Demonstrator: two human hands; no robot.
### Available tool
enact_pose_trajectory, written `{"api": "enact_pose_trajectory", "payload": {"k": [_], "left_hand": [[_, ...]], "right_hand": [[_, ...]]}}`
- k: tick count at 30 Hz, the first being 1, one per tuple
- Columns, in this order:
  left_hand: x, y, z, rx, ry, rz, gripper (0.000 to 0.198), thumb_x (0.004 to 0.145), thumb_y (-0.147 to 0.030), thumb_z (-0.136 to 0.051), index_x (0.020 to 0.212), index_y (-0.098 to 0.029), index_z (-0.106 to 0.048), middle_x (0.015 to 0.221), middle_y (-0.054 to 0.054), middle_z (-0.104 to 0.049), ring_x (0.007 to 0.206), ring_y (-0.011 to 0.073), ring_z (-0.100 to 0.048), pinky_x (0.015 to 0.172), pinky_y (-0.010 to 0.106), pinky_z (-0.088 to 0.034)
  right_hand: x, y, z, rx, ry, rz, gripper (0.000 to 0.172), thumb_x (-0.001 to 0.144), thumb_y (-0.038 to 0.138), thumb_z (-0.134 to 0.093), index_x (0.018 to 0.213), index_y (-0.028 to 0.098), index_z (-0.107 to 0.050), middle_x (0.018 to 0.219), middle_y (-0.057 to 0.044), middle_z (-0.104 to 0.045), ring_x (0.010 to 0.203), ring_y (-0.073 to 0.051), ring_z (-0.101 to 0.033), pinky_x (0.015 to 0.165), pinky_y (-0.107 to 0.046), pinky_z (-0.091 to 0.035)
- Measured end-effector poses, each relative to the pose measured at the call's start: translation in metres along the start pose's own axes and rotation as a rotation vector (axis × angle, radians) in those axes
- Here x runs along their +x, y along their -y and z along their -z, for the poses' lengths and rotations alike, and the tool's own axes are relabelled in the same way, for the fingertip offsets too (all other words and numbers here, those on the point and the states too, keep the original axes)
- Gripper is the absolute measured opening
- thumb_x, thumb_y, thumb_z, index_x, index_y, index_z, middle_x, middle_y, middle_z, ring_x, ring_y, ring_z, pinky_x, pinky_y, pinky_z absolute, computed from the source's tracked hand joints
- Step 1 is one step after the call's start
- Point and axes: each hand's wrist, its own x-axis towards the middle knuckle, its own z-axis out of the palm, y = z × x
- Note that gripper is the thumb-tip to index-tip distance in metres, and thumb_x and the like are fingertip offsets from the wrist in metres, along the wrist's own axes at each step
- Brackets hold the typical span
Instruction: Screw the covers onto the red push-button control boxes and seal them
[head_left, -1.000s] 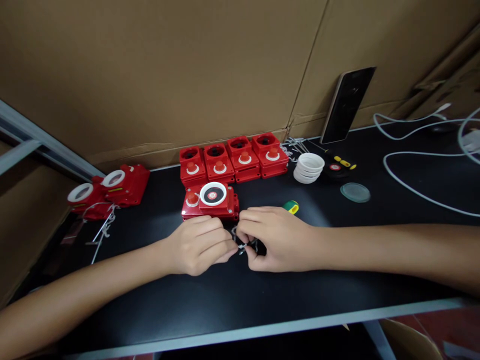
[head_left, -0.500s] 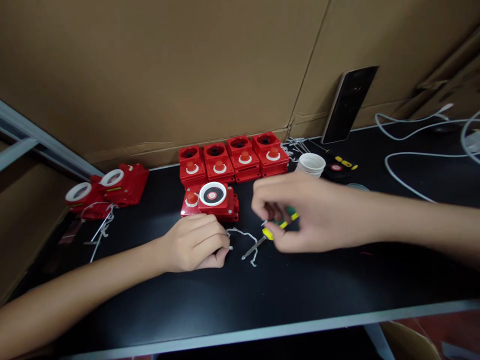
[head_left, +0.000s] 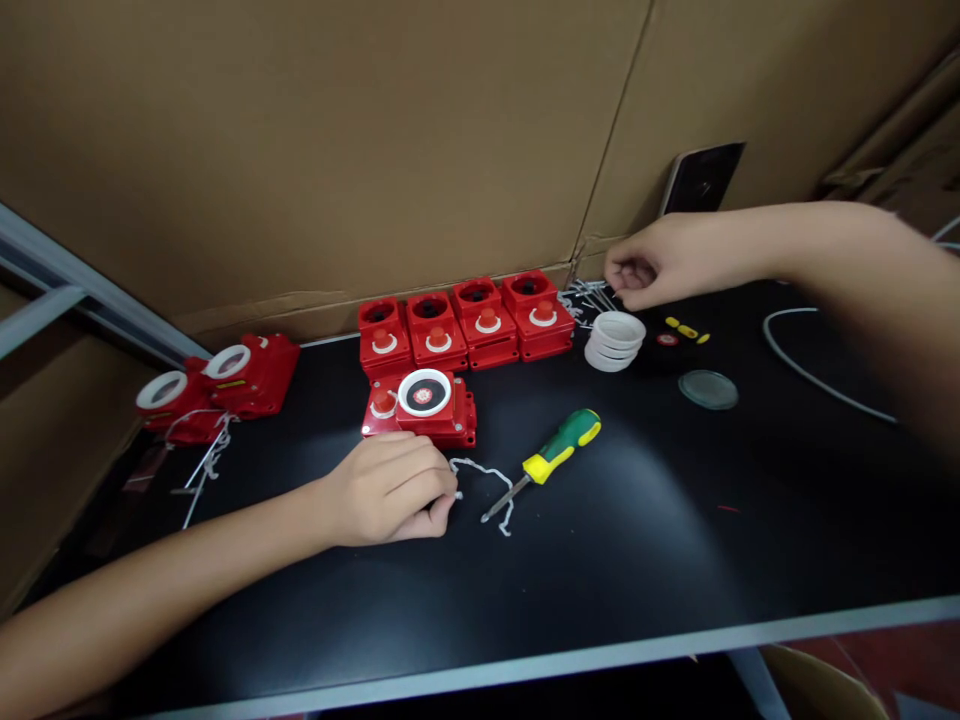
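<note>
My left hand (head_left: 394, 490) is closed in front of a red box with a white ring (head_left: 424, 393). A thin white cord (head_left: 484, 467) comes out from its fingertips. Beyond the cord, a green and yellow screwdriver (head_left: 559, 447) lies on the black tabletop, its tip close to the cord's loose end. At the back right, my right hand (head_left: 660, 265) has its fingers curled into a pinch at a pile of thin white-grey rods (head_left: 592, 292). Whatever is between those fingertips is too small to make out. Just below it stands a stack of white rings (head_left: 611, 342).
Several red boxes with orange knobs (head_left: 472, 320) form a row at the back. Two red units (head_left: 251, 375) sit at the left with rods and cord. A clear disc (head_left: 709, 390), yellow pieces (head_left: 686, 328) and a grey cable (head_left: 817, 375) lie right. A phone-like black panel (head_left: 701, 180) leans on the cardboard.
My right hand has moved from over the screwdriver to the rods at the back right. The screwdriver lies uncovered in the same place. My left hand has stayed put.
</note>
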Motion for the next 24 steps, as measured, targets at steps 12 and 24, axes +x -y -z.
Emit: {"api": "enact_pose_trajectory", "payload": {"k": [12, 24], "left_hand": [[-0.004, 0.002, 0.002, -0.041, 0.010, 0.007, 0.007, 0.108, -0.012, -0.069, 0.113, -0.016, -0.068, 0.093, 0.008, -0.083, 0.078, 0.0185, -0.080, 0.071, 0.029, -0.066], [-0.001, 0.004, 0.007, -0.114, 0.069, -0.054, 0.016, 0.110, -0.011, -0.061, 0.123, -0.015, -0.070, 0.103, 0.011, -0.087, 0.080, 0.0202, -0.081, 0.074, 0.031, -0.067]], "right_hand": [[-0.001, -0.010, 0.004, -0.092, -0.060, 0.011, 0.039, 0.094, 0.030, -0.066, 0.101, -0.004, -0.082, 0.066, 0.009, -0.068, 0.061, 0.004, -0.054, 0.066, -0.038, -0.034], [-0.080, 0.100, -0.083, -0.184, -0.176, 0.962, 0.023, 0.102, 0.038, -0.085, 0.104, 0.017, -0.074, 0.098, -0.005, -0.074, 0.066, -0.017, -0.063, 0.058, -0.036, -0.039]]}}
